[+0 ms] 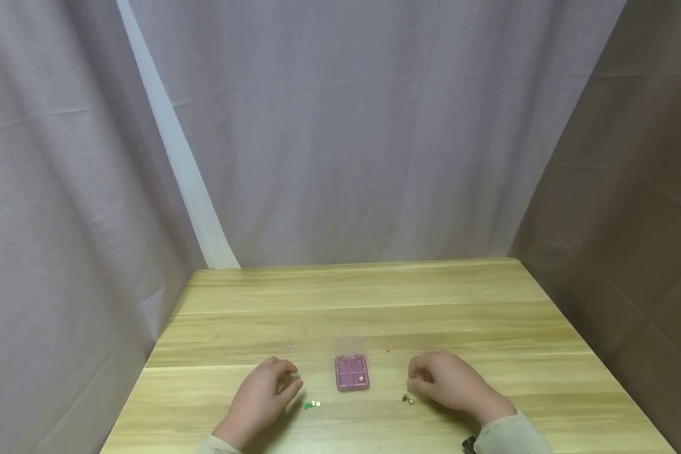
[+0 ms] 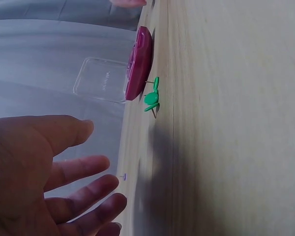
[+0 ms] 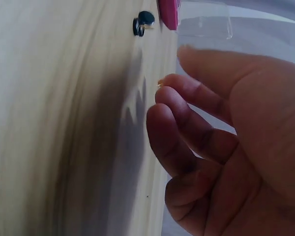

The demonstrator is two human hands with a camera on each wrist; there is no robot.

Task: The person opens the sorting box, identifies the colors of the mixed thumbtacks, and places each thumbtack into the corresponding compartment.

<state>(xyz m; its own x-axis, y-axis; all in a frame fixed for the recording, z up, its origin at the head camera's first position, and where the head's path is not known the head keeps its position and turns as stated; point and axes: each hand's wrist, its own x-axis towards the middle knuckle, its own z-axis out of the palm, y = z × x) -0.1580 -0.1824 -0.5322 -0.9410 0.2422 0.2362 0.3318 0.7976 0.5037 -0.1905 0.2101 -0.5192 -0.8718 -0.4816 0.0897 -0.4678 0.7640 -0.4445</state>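
A small purple-pink box [image 1: 352, 372] with several compartments sits mid-table, its clear lid [image 2: 102, 79] swung up at the back. One small shiny thumbtack [image 1: 360, 378] lies in the front right compartment. To the left, my left hand [image 1: 263, 394] hovers with relaxed, empty fingers close to a cluster of green thumbtacks [image 2: 152, 98]. My right hand [image 1: 451, 383] is on the other side, fingers loosely bent and holding nothing. Dark thumbtacks [image 3: 146, 18] lie just beside its fingertips in the head view.
An orange thumbtack [image 1: 389, 348] lies behind and right of the box. A purple thumbtack [image 2: 124, 177] is beyond the left hand, and a tiny pale piece [image 1: 305, 331] lies farther back. Grey curtains [image 1: 363, 139] enclose the wooden table [image 1: 374, 287] at back and sides.
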